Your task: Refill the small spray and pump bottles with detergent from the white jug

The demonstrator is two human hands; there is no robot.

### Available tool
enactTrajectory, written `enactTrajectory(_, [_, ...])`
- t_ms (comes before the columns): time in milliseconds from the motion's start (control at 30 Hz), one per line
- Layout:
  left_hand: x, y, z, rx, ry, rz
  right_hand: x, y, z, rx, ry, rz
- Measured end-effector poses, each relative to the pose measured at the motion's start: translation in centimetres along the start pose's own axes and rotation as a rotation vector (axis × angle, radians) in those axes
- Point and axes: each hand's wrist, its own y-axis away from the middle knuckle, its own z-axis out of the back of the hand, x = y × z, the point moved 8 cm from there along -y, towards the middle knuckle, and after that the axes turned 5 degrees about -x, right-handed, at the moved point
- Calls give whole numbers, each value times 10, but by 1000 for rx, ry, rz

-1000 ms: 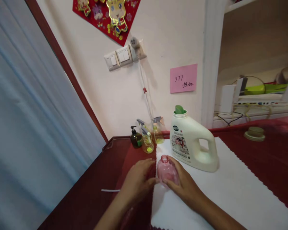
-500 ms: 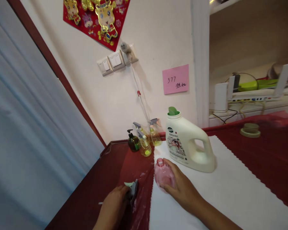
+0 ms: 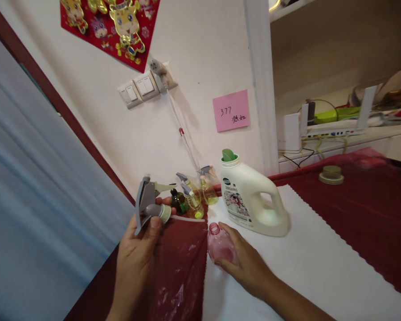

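- Currently gripping pink bottle (image 3: 217, 247) with right hand (image 3: 245, 261), half-curled round its side, at left edge of white mat (image 3: 307, 263).
- Holding up grey spray head (image 3: 149, 203) in left hand (image 3: 137, 249), pinched between thumb and fingers.
- Facing pale jug (image 3: 245, 191) beyond bottle.

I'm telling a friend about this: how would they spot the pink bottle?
Find the big pale jug on the white sheet. Nearer the camera, the right hand holds the bottle. Unlike the spray bottles behind, it is pink and open-necked.

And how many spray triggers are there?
4: the held trigger in the left hand; the rear-left trigger, front trigger and right trigger on the yellowish bottles.
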Motion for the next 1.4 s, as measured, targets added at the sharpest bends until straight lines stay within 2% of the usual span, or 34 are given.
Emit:
enactTrajectory(67, [6,-1,-18,49,19,26,1,0,1,0,6,-11])
enactTrajectory(167, [19,-1,-31,126,-23,79,4,-1,1,20,18,-29])
enactTrajectory(333, [45,1,-35,203,-101,160,8,-2,2,31,29,-40])
enactTrajectory(467, [79,9,-40,277,-126,277,10,-3,3,25,19,-28])
enactTrajectory(600, [116,17,-36,288,-202,344,9,-3,2,39,36,-37])
enactTrajectory(700, [132,19,-32,281,-237,343,8,-5,3,39,46,-53])
enactTrajectory(833, [135,21,-36,338,-186,324,8,-6,3,41,67,-41])
enactTrajectory(1067, [132,24,-42,416,-226,254,9,-6,2,40,55,-37])
enactTrajectory(1233, [138,24,-40,402,-238,263,9,-7,4,42,59,-53])
enactTrajectory(1400, [139,23,-38,349,-273,209,9,-8,4,44,51,-43])
